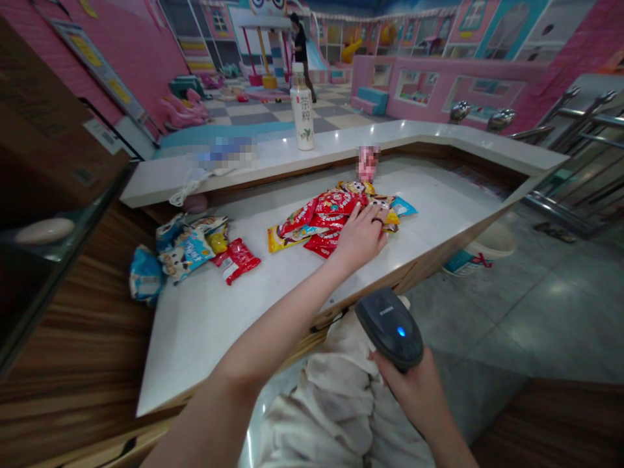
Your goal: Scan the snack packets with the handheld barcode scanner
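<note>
My left hand (361,237) lies flat on a heap of red and yellow snack packets (324,218), fingers extended and gripping nothing. My right hand (404,390) is closed around the handle of a black handheld barcode scanner (390,328), whose blue light is lit. The scanner is held over a crumpled cream cloth (331,396), near the counter's front edge. To the left of the heap, a smaller group of blue and red snack packets (190,250) lies on the white counter (195,331).
A bottle of tea (302,110) stands on the raised back ledge (341,146), beside a blurred item. A brown box (43,123) rises at the left. Beyond the counter are a bucket (480,250), metal railings (585,143), and a pink play area with a person (299,52).
</note>
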`<action>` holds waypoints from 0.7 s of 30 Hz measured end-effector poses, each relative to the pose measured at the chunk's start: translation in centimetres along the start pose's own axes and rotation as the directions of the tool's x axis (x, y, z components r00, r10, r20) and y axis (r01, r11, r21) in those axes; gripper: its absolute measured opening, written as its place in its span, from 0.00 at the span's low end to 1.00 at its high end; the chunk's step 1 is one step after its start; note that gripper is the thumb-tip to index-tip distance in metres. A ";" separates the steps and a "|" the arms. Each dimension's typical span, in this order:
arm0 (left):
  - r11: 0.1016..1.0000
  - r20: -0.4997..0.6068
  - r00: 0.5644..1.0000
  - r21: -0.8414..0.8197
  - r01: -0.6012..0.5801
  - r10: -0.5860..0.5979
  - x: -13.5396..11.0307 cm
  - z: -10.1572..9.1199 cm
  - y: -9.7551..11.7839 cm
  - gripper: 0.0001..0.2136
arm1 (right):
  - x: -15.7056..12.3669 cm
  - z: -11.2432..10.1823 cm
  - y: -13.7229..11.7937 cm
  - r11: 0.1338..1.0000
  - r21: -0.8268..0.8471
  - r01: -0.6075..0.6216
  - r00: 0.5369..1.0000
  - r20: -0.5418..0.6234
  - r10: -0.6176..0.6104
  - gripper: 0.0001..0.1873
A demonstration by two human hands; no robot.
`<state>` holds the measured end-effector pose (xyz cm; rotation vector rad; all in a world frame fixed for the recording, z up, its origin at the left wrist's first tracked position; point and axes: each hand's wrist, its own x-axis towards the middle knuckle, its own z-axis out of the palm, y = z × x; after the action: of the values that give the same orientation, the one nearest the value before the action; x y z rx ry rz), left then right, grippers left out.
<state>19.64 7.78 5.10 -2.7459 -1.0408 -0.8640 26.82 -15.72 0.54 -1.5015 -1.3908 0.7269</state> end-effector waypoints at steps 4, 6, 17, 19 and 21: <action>0.986 -0.063 0.997 -0.165 0.036 -0.047 -8.1 -4.0 -1.4 0.22 | 0.0 0.7 0.0 0.999 0.023 0.046 0.997 0.063 -0.047 0.08; 0.972 -0.089 0.988 -0.208 0.107 -0.128 -12.2 -5.5 -3.1 0.22 | 0.0 1.1 -0.5 0.998 0.044 0.039 0.996 0.082 -0.042 0.08; 0.340 -0.181 0.368 0.170 0.925 -0.912 -23.2 -10.6 -13.9 0.28 | -0.3 2.8 -1.8 1.000 0.029 -0.006 0.990 0.140 0.002 0.11; 0.227 -0.108 0.257 0.231 0.946 -0.960 -23.1 -10.7 -14.8 0.33 | -0.4 2.9 -1.9 0.999 0.027 -0.029 0.989 0.146 0.025 0.12; 0.181 -0.057 0.200 0.237 0.954 -0.978 -22.6 -10.6 -15.5 0.37 | -0.5 3.0 -2.0 0.999 0.019 -0.026 0.987 0.159 0.023 0.14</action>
<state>-9.02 3.56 0.08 -1.5874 -2.8173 -0.5109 23.25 -15.69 1.11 -1.4724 -1.4802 0.8904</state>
